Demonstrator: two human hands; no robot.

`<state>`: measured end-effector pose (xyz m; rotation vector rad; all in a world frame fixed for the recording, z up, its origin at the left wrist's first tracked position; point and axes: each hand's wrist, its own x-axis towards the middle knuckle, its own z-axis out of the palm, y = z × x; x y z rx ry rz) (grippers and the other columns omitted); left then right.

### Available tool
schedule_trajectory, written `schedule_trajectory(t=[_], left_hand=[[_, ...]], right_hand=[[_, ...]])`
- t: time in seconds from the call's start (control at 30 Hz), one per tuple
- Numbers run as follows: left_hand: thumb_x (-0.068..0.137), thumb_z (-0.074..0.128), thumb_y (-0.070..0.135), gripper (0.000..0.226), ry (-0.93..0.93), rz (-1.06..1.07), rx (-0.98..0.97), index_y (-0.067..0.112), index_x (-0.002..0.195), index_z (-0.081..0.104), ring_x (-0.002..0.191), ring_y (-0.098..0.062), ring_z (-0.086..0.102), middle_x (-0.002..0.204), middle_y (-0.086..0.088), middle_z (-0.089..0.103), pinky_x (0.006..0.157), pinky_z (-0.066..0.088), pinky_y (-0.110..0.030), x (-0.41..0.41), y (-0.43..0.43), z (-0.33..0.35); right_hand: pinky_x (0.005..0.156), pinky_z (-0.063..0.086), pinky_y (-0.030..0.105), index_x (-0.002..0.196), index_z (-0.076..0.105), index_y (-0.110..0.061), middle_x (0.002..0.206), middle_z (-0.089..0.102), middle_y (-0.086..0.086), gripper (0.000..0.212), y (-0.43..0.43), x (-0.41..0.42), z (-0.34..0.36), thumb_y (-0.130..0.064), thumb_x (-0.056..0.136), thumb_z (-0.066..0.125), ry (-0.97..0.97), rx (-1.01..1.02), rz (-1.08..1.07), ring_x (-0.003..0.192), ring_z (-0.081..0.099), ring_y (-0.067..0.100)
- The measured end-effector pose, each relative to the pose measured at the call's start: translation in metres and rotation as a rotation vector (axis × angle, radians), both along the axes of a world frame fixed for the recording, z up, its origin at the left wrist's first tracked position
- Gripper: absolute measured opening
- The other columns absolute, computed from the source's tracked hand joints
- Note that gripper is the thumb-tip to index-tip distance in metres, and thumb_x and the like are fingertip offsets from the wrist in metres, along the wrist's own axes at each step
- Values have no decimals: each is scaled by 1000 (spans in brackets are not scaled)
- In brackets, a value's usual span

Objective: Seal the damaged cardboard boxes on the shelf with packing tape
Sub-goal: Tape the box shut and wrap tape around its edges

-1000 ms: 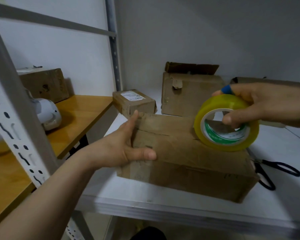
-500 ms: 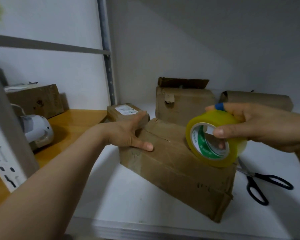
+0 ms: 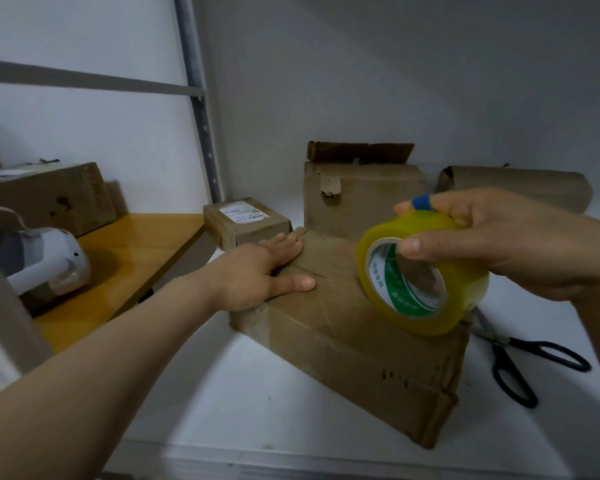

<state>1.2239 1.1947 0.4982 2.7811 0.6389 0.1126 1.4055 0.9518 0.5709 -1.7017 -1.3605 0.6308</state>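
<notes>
A long worn cardboard box lies at an angle on the white shelf. My left hand presses flat on its top left end, fingers straight, thumb stretched along the top. My right hand grips a yellowish roll of packing tape with a green and white core, thumb inside the core, fingers over the rim. The roll sits against the box's top right part. A blue band wraps one right fingertip.
Black-handled scissors lie on the shelf right of the box. Behind stand a small labelled box, a taller torn box with a raised flap and a flat brown parcel. A wooden shelf at left holds another box and a white device.
My left hand slid from the box's front edge onto its top and flattened. The box turned more diagonal on the shelf. The tape roll came down onto the box top.
</notes>
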Motion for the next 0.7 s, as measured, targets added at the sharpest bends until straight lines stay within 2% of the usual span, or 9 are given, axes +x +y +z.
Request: schedule_trajectory(t=[0.07, 0.13, 0.27, 0.4, 0.47, 0.53, 0.57, 0.63, 0.7], left_hand=[[87, 40, 75, 86, 15, -7, 40, 36, 160, 18, 153, -2, 4, 167, 17, 9, 123, 4, -29, 1, -1, 1], [93, 39, 70, 79, 35, -10, 91, 33, 160, 20, 154, -7, 9, 168, 13, 12, 123, 6, -28, 2, -1, 3], [97, 38, 65, 69, 46, -23, 227, 30, 156, 35, 150, -10, 28, 163, 6, 31, 123, 22, -31, 0, -7, 6], [91, 36, 70, 73, -24, -38, 248, 27, 148, 50, 143, -9, 41, 155, 6, 46, 119, 32, -30, -7, -14, 6], [87, 24, 82, 87, -5, -32, 124, 29, 153, 43, 148, -9, 33, 160, 7, 38, 123, 25, -36, -11, -20, 9], [83, 8, 89, 98, 70, -37, 36, 31, 160, 22, 155, -9, 9, 168, 7, 17, 127, 6, -47, -12, -30, 6], [80, 2, 91, 102, 109, -44, 56, 32, 162, 12, 155, -8, -2, 169, 6, 7, 126, -3, -50, -12, -36, 2], [72, -6, 92, 108, 128, -41, 135, 33, 161, 1, 154, -7, -12, 169, 5, -4, 125, -10, -48, -12, -42, -10], [68, -6, 94, 112, 75, -65, 166, 33, 161, 4, 154, -5, -9, 170, 5, -1, 125, -9, -43, -10, -34, -15]], right_hand=[[78, 56, 22, 115, 63, -30, 109, 74, -21, 63, 0, 0, 0, -42, 55, 78, -2, -9, -3, 97, 74, 6], [76, 57, 21, 111, 66, -30, 115, 71, -25, 59, 0, 0, 0, -43, 55, 79, -1, -12, -14, 98, 73, 5], [81, 53, 23, 116, 66, -29, 113, 70, -29, 63, -2, -1, 1, -45, 56, 79, -18, -27, -29, 98, 73, 3], [84, 54, 27, 119, 61, -31, 109, 75, -19, 65, -4, -2, 1, -45, 58, 78, -16, -31, -14, 98, 73, 7], [84, 56, 26, 117, 59, -34, 111, 74, -19, 64, -5, -2, 0, -47, 58, 79, -10, -31, -4, 100, 73, 6], [85, 58, 24, 118, 58, -38, 117, 72, -19, 64, -5, 1, -3, -49, 62, 89, 16, -25, 0, 104, 71, 4], [87, 57, 24, 120, 56, -41, 116, 72, -19, 68, -5, 3, -5, -53, 63, 90, 31, -21, -2, 106, 70, 3], [87, 57, 26, 128, 53, -43, 105, 75, -16, 83, -5, 5, -11, -63, 55, 87, 73, -9, 15, 104, 71, 6], [77, 59, 26, 132, 53, -37, 111, 76, -7, 100, -7, 8, -15, -63, 43, 93, 206, 12, 56, 104, 73, 14]])
